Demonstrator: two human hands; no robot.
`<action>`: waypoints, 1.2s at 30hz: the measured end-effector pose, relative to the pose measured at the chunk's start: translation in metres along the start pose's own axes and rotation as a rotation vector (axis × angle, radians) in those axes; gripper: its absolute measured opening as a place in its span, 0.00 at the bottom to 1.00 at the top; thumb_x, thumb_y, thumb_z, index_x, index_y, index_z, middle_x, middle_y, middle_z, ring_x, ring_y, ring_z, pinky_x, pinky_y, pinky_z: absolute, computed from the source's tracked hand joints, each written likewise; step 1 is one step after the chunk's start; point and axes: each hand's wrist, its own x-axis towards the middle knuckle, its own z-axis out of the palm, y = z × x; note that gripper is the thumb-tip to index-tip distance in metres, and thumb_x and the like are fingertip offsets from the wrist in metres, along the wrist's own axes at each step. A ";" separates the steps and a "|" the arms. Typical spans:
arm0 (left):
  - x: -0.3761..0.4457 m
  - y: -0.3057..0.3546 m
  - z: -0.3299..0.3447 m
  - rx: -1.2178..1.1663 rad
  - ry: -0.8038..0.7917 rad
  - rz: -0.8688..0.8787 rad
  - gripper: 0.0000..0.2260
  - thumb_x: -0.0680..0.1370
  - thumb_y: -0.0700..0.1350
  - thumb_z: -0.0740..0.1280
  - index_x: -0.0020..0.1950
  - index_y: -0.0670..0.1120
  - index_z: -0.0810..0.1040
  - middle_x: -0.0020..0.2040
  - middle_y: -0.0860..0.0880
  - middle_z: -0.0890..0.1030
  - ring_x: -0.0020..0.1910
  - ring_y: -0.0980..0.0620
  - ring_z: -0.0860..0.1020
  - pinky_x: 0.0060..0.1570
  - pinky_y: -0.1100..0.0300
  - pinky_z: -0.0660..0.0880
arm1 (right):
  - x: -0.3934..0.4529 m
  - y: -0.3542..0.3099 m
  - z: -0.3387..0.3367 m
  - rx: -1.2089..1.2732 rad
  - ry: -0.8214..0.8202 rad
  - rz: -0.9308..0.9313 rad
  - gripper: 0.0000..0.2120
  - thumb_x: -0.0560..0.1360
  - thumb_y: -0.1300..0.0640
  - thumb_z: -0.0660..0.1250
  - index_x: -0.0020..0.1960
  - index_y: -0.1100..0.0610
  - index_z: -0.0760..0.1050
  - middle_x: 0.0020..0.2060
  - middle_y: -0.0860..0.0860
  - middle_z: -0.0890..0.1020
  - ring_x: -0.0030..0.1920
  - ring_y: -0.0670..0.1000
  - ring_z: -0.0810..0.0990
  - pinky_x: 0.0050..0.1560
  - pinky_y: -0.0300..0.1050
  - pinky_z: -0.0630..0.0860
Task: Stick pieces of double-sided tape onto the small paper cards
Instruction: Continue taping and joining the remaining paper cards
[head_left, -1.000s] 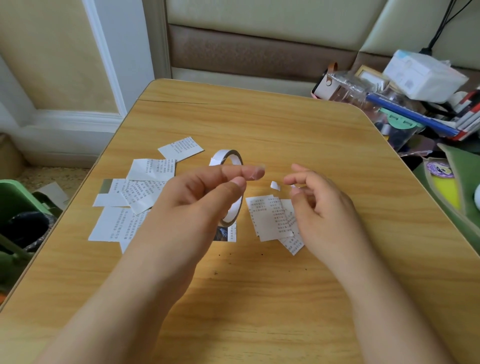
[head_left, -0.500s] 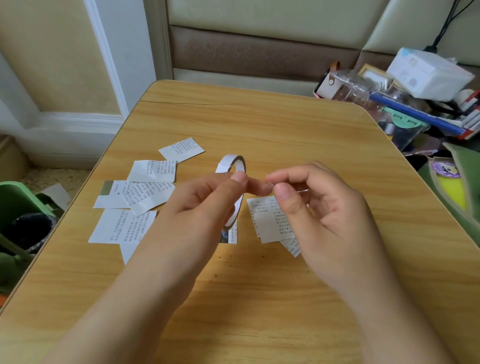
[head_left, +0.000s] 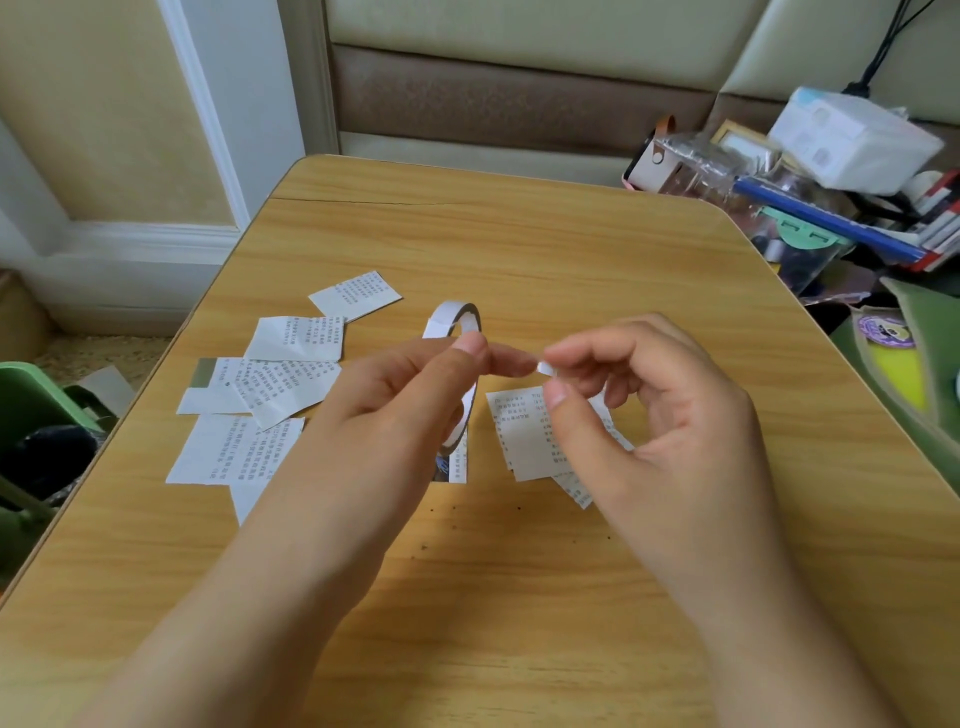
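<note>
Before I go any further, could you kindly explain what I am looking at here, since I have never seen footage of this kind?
There is no machine: a person wears a camera on the head, looking down at their own two bare hands over a wooden table. The left hand holds a roll of double-sided tape upright. The right hand has a small white piece of tape in a fingertip grip, just off the left forefinger. Small printed paper cards lie on the table: a spread-out group on the left and a few overlapping ones under the right hand. Assorted clutter sits beyond the table's right edge.
</note>
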 end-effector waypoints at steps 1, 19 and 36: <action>0.000 -0.001 0.000 -0.001 -0.002 0.010 0.18 0.67 0.64 0.62 0.43 0.57 0.85 0.29 0.58 0.68 0.34 0.56 0.68 0.43 0.55 0.63 | 0.000 0.000 0.000 0.013 0.017 0.017 0.07 0.70 0.57 0.67 0.48 0.50 0.76 0.41 0.43 0.78 0.43 0.49 0.77 0.45 0.42 0.72; -0.007 0.004 0.007 0.208 0.095 0.054 0.13 0.77 0.57 0.59 0.40 0.61 0.82 0.27 0.59 0.74 0.46 0.68 0.75 0.43 0.69 0.68 | 0.002 0.000 0.001 -0.051 -0.041 -0.048 0.03 0.72 0.62 0.70 0.42 0.55 0.81 0.39 0.47 0.77 0.42 0.47 0.76 0.44 0.32 0.68; 0.005 -0.009 -0.007 0.863 0.212 0.198 0.09 0.76 0.45 0.65 0.51 0.58 0.80 0.42 0.58 0.65 0.40 0.75 0.68 0.52 0.59 0.54 | -0.004 0.018 -0.021 -0.087 -0.354 0.415 0.30 0.75 0.42 0.62 0.73 0.35 0.52 0.50 0.32 0.80 0.57 0.31 0.72 0.60 0.34 0.66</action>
